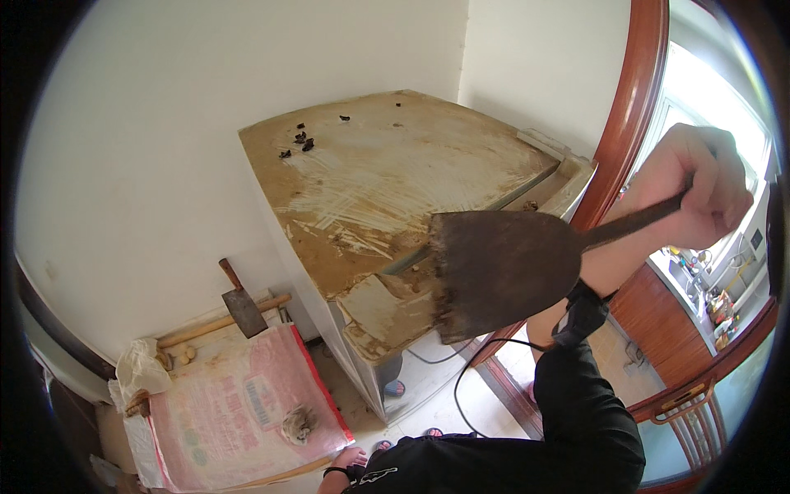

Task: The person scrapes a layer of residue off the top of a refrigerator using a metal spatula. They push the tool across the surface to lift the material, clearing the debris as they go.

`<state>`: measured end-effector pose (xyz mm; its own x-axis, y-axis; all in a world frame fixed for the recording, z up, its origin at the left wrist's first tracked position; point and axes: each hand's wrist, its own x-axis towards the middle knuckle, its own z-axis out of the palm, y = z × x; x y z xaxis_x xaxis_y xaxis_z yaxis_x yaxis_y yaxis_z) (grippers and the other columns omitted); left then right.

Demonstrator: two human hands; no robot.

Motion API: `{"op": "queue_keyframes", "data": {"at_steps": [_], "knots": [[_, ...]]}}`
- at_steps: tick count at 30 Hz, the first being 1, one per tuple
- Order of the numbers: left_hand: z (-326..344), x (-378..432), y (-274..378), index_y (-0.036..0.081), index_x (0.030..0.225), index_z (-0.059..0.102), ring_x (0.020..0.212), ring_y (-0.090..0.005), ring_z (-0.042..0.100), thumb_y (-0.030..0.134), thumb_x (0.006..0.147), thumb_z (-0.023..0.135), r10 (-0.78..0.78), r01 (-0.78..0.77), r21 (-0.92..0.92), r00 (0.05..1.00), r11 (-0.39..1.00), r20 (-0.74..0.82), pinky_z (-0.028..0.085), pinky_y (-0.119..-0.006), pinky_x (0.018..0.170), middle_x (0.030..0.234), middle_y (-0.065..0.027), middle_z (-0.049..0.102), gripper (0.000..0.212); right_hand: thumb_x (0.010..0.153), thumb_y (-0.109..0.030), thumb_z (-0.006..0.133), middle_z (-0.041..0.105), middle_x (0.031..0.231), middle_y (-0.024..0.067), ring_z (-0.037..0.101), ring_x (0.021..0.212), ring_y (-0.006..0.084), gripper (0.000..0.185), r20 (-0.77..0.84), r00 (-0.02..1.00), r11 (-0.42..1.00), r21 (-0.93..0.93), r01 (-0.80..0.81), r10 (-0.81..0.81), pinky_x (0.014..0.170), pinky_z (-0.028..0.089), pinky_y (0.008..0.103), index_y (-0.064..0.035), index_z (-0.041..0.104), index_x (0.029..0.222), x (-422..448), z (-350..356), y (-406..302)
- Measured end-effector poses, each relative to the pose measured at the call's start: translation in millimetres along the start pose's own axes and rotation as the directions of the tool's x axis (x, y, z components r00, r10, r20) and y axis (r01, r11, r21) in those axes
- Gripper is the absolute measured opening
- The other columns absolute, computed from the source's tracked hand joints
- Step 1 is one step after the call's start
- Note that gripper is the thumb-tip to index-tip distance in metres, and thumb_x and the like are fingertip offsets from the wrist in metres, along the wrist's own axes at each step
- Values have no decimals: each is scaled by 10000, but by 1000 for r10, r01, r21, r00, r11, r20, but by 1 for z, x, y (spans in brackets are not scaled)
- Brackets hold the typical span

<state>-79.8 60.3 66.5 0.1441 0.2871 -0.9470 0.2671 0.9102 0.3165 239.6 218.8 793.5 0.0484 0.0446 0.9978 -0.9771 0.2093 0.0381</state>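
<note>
My right hand [710, 185] is raised at the right and grips the thin handle of a dark, rusty metal spatula [503, 272]. Its broad blade has a ragged front edge, is close to the camera and covers part of the refrigerator top. That refrigerator top [395, 167] is coated in brown grime, crossed by many pale scrape marks. Several dark flakes [307, 145] lie towards its far left. At the bottom, my left hand [350, 458] hangs low beside the edge of a pink woven sack [241, 401], with nothing visible in it.
A cleaver [245, 309] with a wooden handle lies beside a rolling pin [210, 321] at the left. A crumpled rag [299, 424] sits on the sack. A black cable [460, 389] hangs from my right wrist. A wooden door frame [629, 99] stands at the right, with a kitchen counter [676, 281] beyond.
</note>
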Motion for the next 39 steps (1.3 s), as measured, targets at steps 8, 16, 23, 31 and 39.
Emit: {"op": "queue_keyframes", "data": {"at_steps": [8, 16, 23, 31, 39], "knots": [[-20, 28, -31, -19, 1081, 476, 802, -274, 598, 202, 775, 464, 24, -24, 0, 997, 1000, 74, 451, -352, 706, 962, -197, 589, 377, 760, -166, 482, 321, 440, -40, 318, 423, 65, 333, 97, 932, 798, -491, 350, -350, 332, 235, 180, -124, 407, 439, -11, 68, 24], [-25, 19, -39, -3, 1133, 452, 851, -270, 589, 232, 785, 423, -61, 59, 44, 997, 997, 40, 450, -339, 722, 969, -198, 592, 421, 795, -187, 545, 320, 469, -43, 306, 489, 92, 362, 317, 947, 879, -462, 116, 42, 330, 254, 207, -113, 405, 469, -7, 81, 15], [-23, -18, -21, -49, 1026, 515, 775, -281, 612, 201, 795, 421, 66, -64, 59, 997, 996, -38, 490, -344, 665, 941, -222, 592, 353, 796, -163, 532, 292, 454, -40, 296, 476, 93, 363, 280, 946, 860, -427, 278, -166, 333, 256, 215, -110, 395, 463, -23, 83, 33], [-34, 4, -18, -49, 1046, 491, 789, -299, 602, 192, 770, 467, 75, -78, 48, 996, 996, 55, 480, -370, 670, 907, -229, 593, 367, 833, -213, 452, 291, 455, -54, 276, 496, 74, 390, 394, 915, 842, -520, 143, 87, 324, 250, 210, -132, 343, 467, -8, 99, 14], [-38, 7, -29, -48, 1017, 496, 792, -311, 598, 176, 752, 487, 66, -68, 33, 996, 997, 66, 480, -387, 671, 894, -231, 594, 346, 674, -182, 411, 331, 414, -38, 334, 434, 80, 252, 185, 982, 616, -770, 168, -37, 358, 260, 192, -159, 418, 423, -11, 74, 1]]}}
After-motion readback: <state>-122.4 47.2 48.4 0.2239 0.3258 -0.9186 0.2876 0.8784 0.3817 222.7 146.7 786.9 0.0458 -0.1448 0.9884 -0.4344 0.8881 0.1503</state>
